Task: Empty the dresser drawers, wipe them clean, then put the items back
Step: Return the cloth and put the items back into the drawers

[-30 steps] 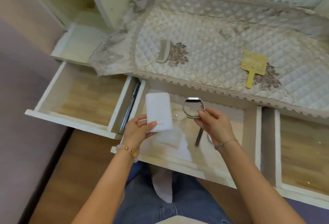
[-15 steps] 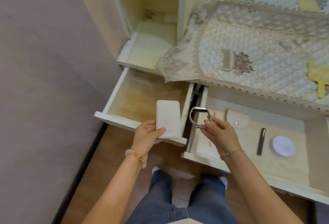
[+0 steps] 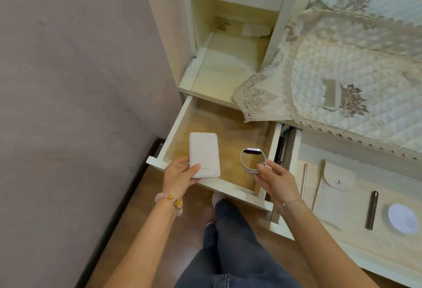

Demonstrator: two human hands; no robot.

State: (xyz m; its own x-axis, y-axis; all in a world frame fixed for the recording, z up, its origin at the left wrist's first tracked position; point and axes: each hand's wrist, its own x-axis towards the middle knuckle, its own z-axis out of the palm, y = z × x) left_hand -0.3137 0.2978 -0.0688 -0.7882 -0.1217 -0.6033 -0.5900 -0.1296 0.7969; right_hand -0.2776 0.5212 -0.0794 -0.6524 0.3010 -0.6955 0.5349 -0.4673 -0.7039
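The power bank (image 3: 204, 154) and the wrist band (image 3: 253, 160) are both held over the bare floor of the open left drawer (image 3: 230, 136). We cannot tell how high above that floor they are.

**Power bank.** It is a flat white slab. Its long axis runs straight ahead from the fingers, toward the back of the drawer. The left hand (image 3: 180, 176) grips the near short end. The thumb lies across the top face and the other fingers (image 3: 194, 182) are curled beneath. The far end projects forward, unsupported.

**Wrist band.** It is a closed loop held on edge, with the display module at the far, upper side. The right hand (image 3: 277, 182) pinches the strap at the near, lower side of the loop between thumb and forefinger tips (image 3: 262, 168). The remaining fingers are loosely bent and touch nothing.

**Relation governing the next move.** We judge the step to be the return of items to the left drawer. The drawer floor lies directly beneath and ahead of both sets of fingers, inside the front wall. Each hand is over its own half of the drawer, and the two items are apart. A straight lowering should therefore suffice, with no crossing of the arms.

**Surroundings.** To the right of the right-hand fingers, the middle drawer (image 3: 342, 249) holds a pouch (image 3: 331, 196), a pen (image 3: 371, 210) and a round pad (image 3: 403, 218).
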